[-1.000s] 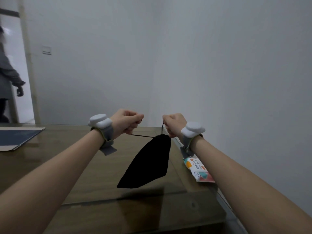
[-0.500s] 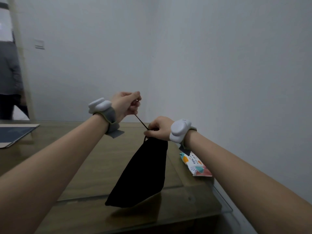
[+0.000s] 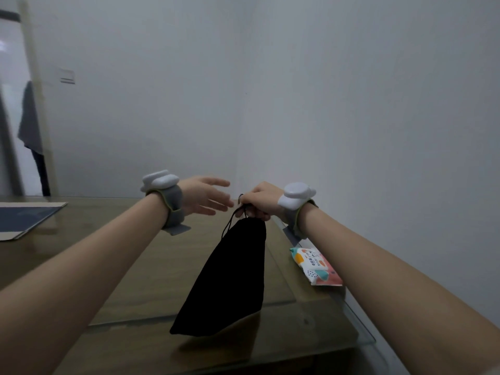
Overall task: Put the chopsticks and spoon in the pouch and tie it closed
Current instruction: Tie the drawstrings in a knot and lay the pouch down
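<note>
A black cloth pouch [image 3: 228,277] hangs above the brown table [image 3: 113,239], its lower end close to the glass top. My right hand [image 3: 259,200] is closed around the pouch's gathered neck and its black drawstring [image 3: 230,221], which loops down on the left. My left hand [image 3: 208,196] hovers just left of that, fingers spread and blurred, holding nothing. No chopsticks or spoon are in sight; what the pouch holds is hidden.
A colourful wipes packet [image 3: 315,265] lies near the table's right edge beside the wall. A dark blue folder [image 3: 24,216] rests at the far left. Another person [image 3: 31,128] stands in the doorway at left. White walls meet in a corner behind.
My left hand let go of the drawstring and opened its fingers. My right hand stays on the pouch's neck, and the pouch hangs a little straighter.
</note>
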### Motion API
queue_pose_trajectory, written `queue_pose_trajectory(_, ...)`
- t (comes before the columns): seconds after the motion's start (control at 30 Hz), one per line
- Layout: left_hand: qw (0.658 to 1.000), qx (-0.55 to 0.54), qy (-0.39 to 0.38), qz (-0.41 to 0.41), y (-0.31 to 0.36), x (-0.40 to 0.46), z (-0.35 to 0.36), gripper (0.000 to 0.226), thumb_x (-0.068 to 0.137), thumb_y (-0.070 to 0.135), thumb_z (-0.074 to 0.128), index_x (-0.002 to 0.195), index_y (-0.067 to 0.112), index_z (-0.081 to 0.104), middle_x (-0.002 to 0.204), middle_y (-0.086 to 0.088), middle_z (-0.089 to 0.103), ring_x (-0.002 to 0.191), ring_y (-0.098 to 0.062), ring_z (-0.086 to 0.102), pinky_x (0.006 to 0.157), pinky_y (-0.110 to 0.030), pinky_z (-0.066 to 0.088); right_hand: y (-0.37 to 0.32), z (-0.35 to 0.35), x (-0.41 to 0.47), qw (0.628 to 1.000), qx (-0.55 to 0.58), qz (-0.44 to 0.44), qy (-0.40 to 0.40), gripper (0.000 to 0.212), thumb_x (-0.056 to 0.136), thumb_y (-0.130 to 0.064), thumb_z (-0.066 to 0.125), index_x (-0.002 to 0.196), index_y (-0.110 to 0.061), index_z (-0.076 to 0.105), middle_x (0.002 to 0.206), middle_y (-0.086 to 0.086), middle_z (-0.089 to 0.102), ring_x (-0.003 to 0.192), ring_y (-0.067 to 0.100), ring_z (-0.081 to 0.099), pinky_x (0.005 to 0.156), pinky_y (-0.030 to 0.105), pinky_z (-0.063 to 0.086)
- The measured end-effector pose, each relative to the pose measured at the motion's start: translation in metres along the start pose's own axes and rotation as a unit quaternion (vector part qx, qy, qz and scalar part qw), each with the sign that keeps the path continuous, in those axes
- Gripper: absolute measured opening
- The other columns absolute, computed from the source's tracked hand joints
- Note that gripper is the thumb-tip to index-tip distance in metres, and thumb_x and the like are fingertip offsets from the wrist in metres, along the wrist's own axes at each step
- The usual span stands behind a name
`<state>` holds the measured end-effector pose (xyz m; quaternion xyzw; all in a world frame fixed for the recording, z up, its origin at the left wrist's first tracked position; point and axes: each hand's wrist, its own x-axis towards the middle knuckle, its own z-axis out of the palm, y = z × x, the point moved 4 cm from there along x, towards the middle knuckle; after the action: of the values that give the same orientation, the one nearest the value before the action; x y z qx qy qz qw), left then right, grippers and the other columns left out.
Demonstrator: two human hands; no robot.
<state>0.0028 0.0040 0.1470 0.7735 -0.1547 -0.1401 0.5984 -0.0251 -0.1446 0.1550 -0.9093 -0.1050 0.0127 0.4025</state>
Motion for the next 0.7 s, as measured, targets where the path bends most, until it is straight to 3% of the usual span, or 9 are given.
queue_pose_trajectory(0.1,0.998,0.061,-0.021,0.023,-0.004,-0.005,0.008,0.042,0.081,0.008,0.065,0.120,0.020,0.053,0.092,-0.004,0.070,0.086,-0.014,0.064,0.075,-0.027,0.047,-0.002,0.001,-0.001,1.000,0.002,-0.001,0.005,0.030,0.085,-0.014,0.047,0.064,-0.007,0.068,0.052,0.003,0.053,0.038,0.012,0.036,0.039,0.021,0.027)
queue_pose_trajectory(0.23,0.990,0.132,0.021,0.055,-0.005,-0.006,0.019,0.029,0.074,0.010,0.073,0.100,0.018,0.063,0.079,-0.001,0.068,0.071,-0.010,0.062,0.068,-0.023,0.049,-0.001,0.000,0.000,1.000,0.001,0.005,0.022,0.030,0.084,-0.014,0.050,0.055,-0.007,0.056,0.052,0.006,0.051,0.039,0.016,0.035,0.040,0.023,0.027)
queue_pose_trajectory(0.37,0.982,0.168,0.061,0.068,-0.001,-0.007,0.015,0.009,0.072,0.014,0.075,0.078,0.018,0.071,0.055,0.008,0.067,0.053,-0.001,0.060,0.059,-0.016,0.048,0.000,-0.003,-0.001,0.999,0.008,0.013,0.035,0.026,0.082,-0.012,0.051,0.065,-0.003,0.069,0.044,0.001,0.051,0.031,0.011,0.036,0.038,0.020,0.029)
queue_pose_trajectory(0.5,0.983,0.163,0.056,0.069,0.008,-0.013,0.006,0.004,0.076,0.013,0.071,0.075,0.017,0.073,0.057,0.005,0.069,0.055,-0.004,0.061,0.060,-0.015,0.050,0.002,-0.007,-0.003,0.999,0.037,0.028,0.028,0.028,0.088,-0.009,0.048,0.093,0.006,0.071,0.056,0.005,0.056,0.043,0.011,0.045,0.044,0.019,0.039)
queue_pose_trajectory(0.6,0.989,0.133,0.021,0.056,0.008,-0.018,0.004,0.004,0.079,0.015,0.069,0.078,0.013,0.072,0.054,0.005,0.070,0.052,-0.002,0.063,0.057,-0.013,0.052,0.004,-0.008,-0.006,0.996,0.086,0.038,-0.001,0.019,0.092,-0.007,0.049,0.092,0.003,0.066,0.067,0.009,0.062,0.049,0.010,0.051,0.051,0.017,0.045)
queue_pose_trajectory(0.7,0.991,0.125,0.002,0.050,0.004,-0.019,0.003,0.007,0.078,0.016,0.070,0.081,0.010,0.073,0.056,0.003,0.070,0.053,-0.005,0.064,0.058,-0.015,0.053,0.002,-0.009,-0.007,0.988,0.135,0.070,-0.032,0.018,0.093,-0.008,0.054,0.079,-0.001,0.062,0.059,0.004,0.065,0.042,0.001,0.053,0.052,0.012,0.046)
